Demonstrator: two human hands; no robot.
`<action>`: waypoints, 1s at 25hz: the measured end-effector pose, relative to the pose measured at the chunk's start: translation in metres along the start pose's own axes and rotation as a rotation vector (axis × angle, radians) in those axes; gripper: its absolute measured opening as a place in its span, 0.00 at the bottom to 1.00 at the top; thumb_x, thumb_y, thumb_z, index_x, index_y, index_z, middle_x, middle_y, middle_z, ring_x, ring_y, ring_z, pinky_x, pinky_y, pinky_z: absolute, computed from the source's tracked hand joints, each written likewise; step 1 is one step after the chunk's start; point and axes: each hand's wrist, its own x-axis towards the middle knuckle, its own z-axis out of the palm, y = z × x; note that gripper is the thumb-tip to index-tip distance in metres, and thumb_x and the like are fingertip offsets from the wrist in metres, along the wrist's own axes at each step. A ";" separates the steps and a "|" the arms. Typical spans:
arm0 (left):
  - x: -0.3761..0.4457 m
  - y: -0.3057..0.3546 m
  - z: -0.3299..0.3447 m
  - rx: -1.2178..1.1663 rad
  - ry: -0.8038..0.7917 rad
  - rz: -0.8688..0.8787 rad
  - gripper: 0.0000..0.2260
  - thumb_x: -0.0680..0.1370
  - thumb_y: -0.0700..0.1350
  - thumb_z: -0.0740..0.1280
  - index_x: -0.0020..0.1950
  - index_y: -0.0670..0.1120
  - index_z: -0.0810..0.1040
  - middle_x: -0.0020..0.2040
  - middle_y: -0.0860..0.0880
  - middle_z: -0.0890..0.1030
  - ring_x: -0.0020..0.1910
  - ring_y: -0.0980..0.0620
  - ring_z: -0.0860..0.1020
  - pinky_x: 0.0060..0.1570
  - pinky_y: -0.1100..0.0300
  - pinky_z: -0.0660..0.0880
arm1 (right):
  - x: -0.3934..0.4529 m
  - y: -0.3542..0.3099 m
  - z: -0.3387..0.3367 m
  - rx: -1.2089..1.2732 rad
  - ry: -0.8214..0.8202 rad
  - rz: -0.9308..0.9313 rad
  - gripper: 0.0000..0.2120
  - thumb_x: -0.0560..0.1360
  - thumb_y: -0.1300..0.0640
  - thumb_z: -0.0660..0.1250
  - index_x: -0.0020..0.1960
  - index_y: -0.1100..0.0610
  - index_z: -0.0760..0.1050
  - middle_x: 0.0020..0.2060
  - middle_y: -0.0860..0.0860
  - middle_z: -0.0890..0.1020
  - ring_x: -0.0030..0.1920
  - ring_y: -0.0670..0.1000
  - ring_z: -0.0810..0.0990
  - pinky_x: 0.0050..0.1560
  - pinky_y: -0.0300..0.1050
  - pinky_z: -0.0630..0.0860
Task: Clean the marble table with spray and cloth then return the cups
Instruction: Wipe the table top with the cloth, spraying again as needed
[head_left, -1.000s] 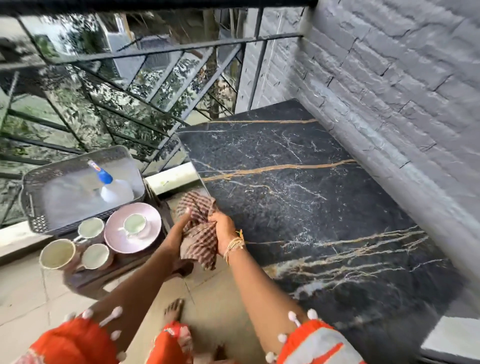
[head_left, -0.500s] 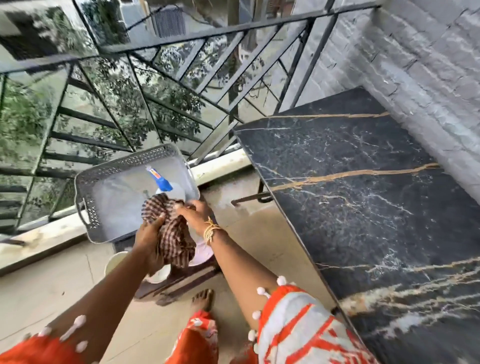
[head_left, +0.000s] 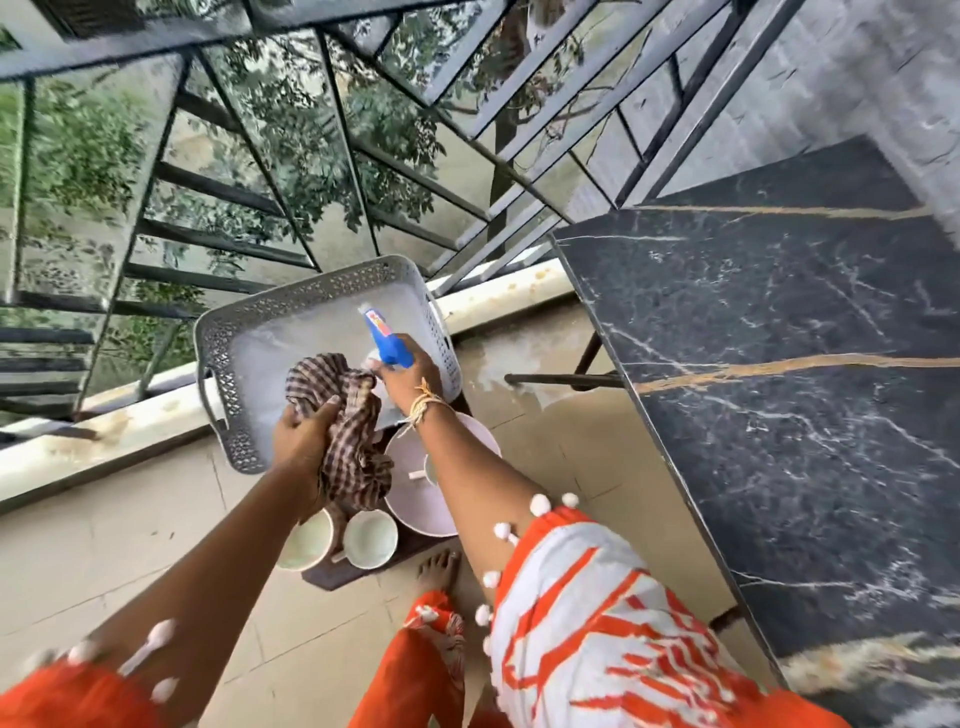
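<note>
Over the grey perforated basket (head_left: 236, 332) at the left of the scene, the right hand (head_left: 402, 375) is wrapped round the neck of the blue-headed spray bottle (head_left: 383, 340), while the left hand (head_left: 301, 436) grips the bunched checked cloth (head_left: 348, 426) just beside it. The step looks like fetching the spray. It should be lifted straight up so that it clears the basket wall, and the hanging cloth kept from dragging over the cups (head_left: 370, 538) and pink plate (head_left: 415, 499) on the low stool (head_left: 332, 574) beneath. The marble table (head_left: 779, 389) stands to the right with nothing on it. A good aim is to mist the far end first and then wipe towards the near edge.
</note>
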 end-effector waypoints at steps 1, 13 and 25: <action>0.000 0.001 0.000 0.007 -0.004 0.014 0.12 0.67 0.48 0.75 0.47 0.48 0.79 0.50 0.40 0.83 0.50 0.37 0.82 0.50 0.33 0.77 | -0.003 -0.007 -0.008 0.103 0.043 0.047 0.13 0.70 0.58 0.75 0.54 0.59 0.79 0.45 0.57 0.82 0.46 0.56 0.79 0.47 0.43 0.72; -0.165 -0.035 0.094 0.046 -0.325 0.088 0.12 0.74 0.44 0.71 0.55 0.43 0.80 0.42 0.41 0.83 0.38 0.42 0.82 0.43 0.39 0.79 | -0.136 0.014 -0.247 0.237 0.264 -0.114 0.10 0.69 0.57 0.77 0.38 0.54 0.75 0.35 0.50 0.76 0.36 0.46 0.72 0.40 0.40 0.71; -0.373 -0.214 0.166 0.211 -0.538 0.023 0.08 0.74 0.46 0.72 0.49 0.48 0.75 0.50 0.38 0.81 0.48 0.36 0.81 0.47 0.32 0.77 | -0.380 0.166 -0.458 0.469 0.169 0.104 0.14 0.75 0.67 0.67 0.60 0.63 0.77 0.56 0.53 0.81 0.55 0.50 0.80 0.43 0.40 0.77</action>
